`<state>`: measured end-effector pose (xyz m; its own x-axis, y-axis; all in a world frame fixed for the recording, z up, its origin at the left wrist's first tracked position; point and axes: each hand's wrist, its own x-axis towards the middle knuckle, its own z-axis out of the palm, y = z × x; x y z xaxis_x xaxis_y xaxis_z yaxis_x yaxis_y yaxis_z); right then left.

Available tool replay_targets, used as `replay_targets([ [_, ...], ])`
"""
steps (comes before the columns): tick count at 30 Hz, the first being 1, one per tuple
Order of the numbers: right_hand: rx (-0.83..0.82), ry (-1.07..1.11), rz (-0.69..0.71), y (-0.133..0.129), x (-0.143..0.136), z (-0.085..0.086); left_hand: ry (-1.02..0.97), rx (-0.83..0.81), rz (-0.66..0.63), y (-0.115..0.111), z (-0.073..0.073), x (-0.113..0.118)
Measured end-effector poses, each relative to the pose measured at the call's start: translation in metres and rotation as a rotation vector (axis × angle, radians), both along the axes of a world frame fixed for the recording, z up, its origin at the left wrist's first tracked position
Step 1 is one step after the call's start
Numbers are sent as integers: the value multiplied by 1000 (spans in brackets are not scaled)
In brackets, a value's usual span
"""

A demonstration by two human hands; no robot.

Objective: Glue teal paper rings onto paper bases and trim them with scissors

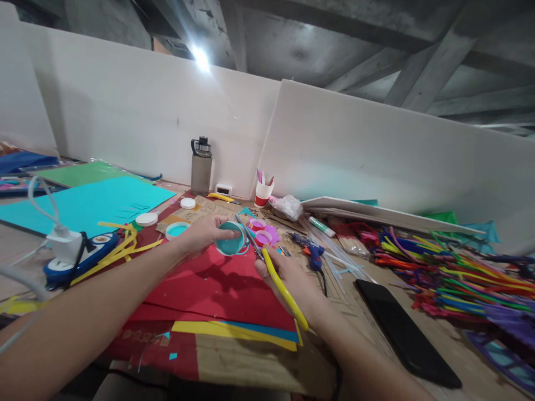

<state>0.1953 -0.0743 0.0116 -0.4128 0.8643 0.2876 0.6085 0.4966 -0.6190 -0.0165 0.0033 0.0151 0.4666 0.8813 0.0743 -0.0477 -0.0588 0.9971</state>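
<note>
Between the thumb and fingers of my left hand [208,233] is a round teal piece with a pale rim [232,243], tilted toward me. My right hand [288,273] is closed on yellow-handled scissors [278,278]. Their blades lie against the right edge of the teal piece; I cannot tell how far apart they are. Below both hands lie red sheets [209,292], with yellow and blue sheets under them. Just behind the blades are pink rings [263,238] on a purple scrap. A white-rimmed teal disc [177,230] rests left of my left hand.
A black phone [405,331] lies at right, near a glue gun [316,257] and a heap of colourful pipe cleaners [455,273]. Yellow strips [121,250] and a power strip [83,256] are at left. A bottle [201,170] and a cup of pens [263,195] stand behind.
</note>
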Motion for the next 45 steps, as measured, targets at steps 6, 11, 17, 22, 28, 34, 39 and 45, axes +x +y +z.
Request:
replay_targets([
  [6, 11, -15, -24, 0, 0, -2, 11, 10, 3, 2, -1, -1],
  [11, -10, -2, 2, 0, 0, 0, 14, 0, 14, 4, -2, -1],
  [17, -16, 10, -1, 1, 0, -1, -13, -4, 14, 5, -5, -1],
  [22, -13, 12, -2, 4, 0, -4, -84, -45, 42, 4, -7, 1],
  [28, -55, -7, -14, 3, -1, -1, -145, -53, 57, 0, -4, 5],
  [34, -59, -16, -31, 1, -2, 0, -127, -58, 70, -1, -5, 8],
  [39, -56, -16, -37, 1, -3, 0, -120, -47, 68, -2, -5, 8],
  [45, -20, -31, -22, 2, -1, -4, -90, -24, 62, 0, -6, 6],
])
